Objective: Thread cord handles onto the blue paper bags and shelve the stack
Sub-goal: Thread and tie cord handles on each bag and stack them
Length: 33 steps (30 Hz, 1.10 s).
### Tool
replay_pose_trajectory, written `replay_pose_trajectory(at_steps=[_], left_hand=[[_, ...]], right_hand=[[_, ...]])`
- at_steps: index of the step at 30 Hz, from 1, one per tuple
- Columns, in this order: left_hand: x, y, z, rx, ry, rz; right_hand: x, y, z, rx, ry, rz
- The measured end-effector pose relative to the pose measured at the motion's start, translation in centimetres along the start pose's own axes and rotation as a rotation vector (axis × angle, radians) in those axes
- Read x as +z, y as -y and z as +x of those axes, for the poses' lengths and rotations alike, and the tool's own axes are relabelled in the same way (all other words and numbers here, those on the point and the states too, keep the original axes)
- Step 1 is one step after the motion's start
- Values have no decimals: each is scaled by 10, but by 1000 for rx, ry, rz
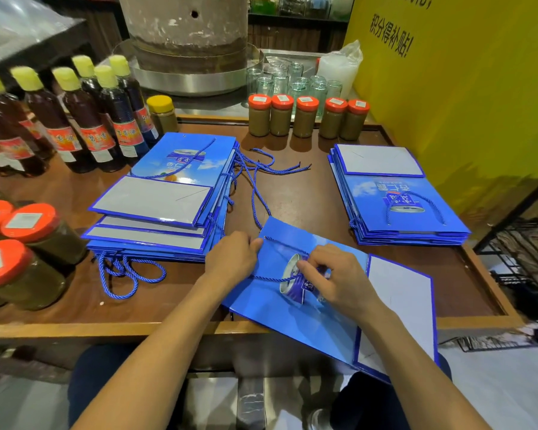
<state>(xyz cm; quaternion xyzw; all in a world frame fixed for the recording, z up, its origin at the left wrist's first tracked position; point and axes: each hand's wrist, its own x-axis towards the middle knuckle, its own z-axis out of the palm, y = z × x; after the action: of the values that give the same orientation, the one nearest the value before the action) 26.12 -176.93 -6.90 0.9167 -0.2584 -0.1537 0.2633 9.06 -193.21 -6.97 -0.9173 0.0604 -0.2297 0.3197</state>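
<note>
1. Blue paper bag [292, 321] lies flat, print side up, at near-centre of the table [308, 197]. Its holed top edge points far-left and its grey folded base near-right. The base end overhangs the table's near edge.
2. Cord [271, 278]: blue, twisted, crosses the print from the bag's left edge to the right hand. A 2nd stretch runs from the hole at the far corner toward the same hand.
3. Right hand [336, 280] sits on top of the bag, thumb + forefinger pinching the cord, other fingers curled.
4. Left hand [230, 256] is at the bag's far-left corner, fingers curled, gripping the bag's edge just beside the hole.
5. Loose cords [284, 172] lie on bare wood far of the bag, btwn the two stacks, tangled against the left one.
6. Left stack [156, 200]: many flat bags, top ones skewed. Trailing cords [128, 274] spill off its near side.
7. Right stack [398, 206]: neater, w/ a handle loop lying on the top bag; apart from the worked bag.
8. Far edge: row of 5 orange-lid jars [305, 119], w/ glass tumblers [295, 83] and a white plastic bag [339, 66] behind.
9. Left side: dark bottles [87, 125] w/ yellow caps, a yellow-lid jar [163, 114], and more orange-lid jars near-left [35, 240].
10. Right: yellow board [463, 103] w/ black characters, and a wire rack [522, 262] below it.
</note>
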Motion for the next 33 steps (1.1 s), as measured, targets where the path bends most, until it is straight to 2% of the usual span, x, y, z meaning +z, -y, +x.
replay_pose_trajectory(at_steps=[4, 8, 15, 18, 22, 27, 29, 31, 33], left_hand=[[8, 4, -5, 15, -63, 20], [13, 11, -10, 36, -134, -25], [9, 11, -17, 144, -206, 179], [9, 14, -16, 130, -174, 143], [9, 17, -13, 58, -120, 54], [10, 11, -15, 14, -150, 76], [9, 11, -18, 43, -162, 51], [6, 11, -24, 92, -193, 110], [-2, 13, -36, 169, -284, 194]], right_hand=[[-11, -6, -3, 49, -19, -275], [-13, -17, -6, -32, 36, -399], [-7, -20, -7, -26, 26, -297], [-6, -17, -7, -27, 6, -191], [-12, -15, -8, -24, -11, -252], [-17, -11, -7, 56, 137, -284], [-15, -10, -12, 66, 173, -194], [-21, -10, -20, 108, 133, -67], [-34, -6, -33, 156, 51, -62]])
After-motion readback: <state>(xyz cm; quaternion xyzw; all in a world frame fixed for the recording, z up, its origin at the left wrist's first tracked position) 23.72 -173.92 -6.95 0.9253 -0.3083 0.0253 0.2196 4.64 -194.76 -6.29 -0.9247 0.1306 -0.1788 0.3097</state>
